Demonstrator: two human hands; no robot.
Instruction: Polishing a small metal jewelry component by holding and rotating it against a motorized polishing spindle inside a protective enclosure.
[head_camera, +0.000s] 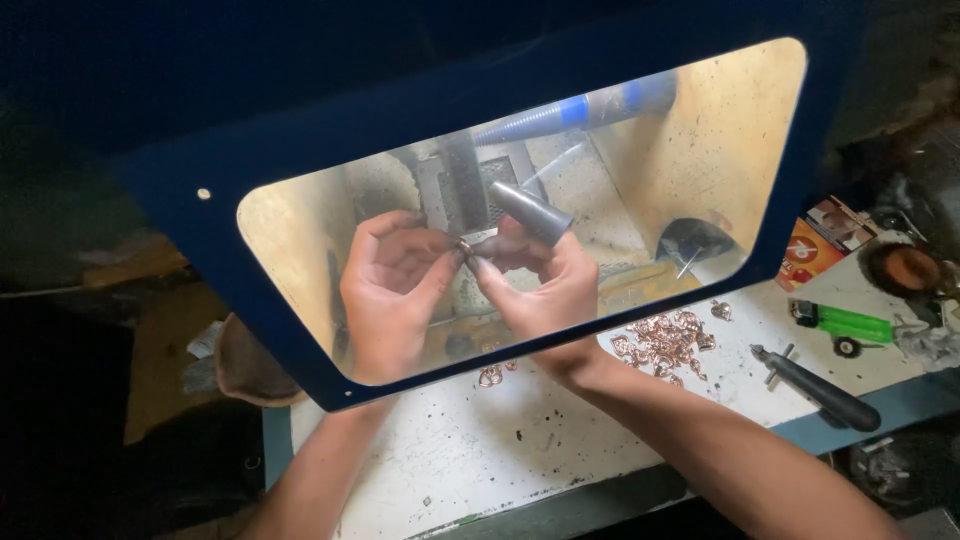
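Note:
Both my hands reach under a clear window set in a dark blue shield (300, 330). My left hand (392, 290) and my right hand (540, 285) meet fingertip to fingertip, pinching a small copper-coloured ring (464, 245) between them. A grey sleeve covers one finger of my right hand (530, 212). Behind the hands stands a grey metal spindle (462, 180), and a tapered grey and blue tool (570, 112) points in from the upper right.
A pile of copper-coloured pieces (665, 340) lies on the speckled white bench (480, 440), with a few more (492, 375) near my right wrist. A black-handled tool (820, 392), a green tool (845, 325) and an orange box (805, 258) lie at the right.

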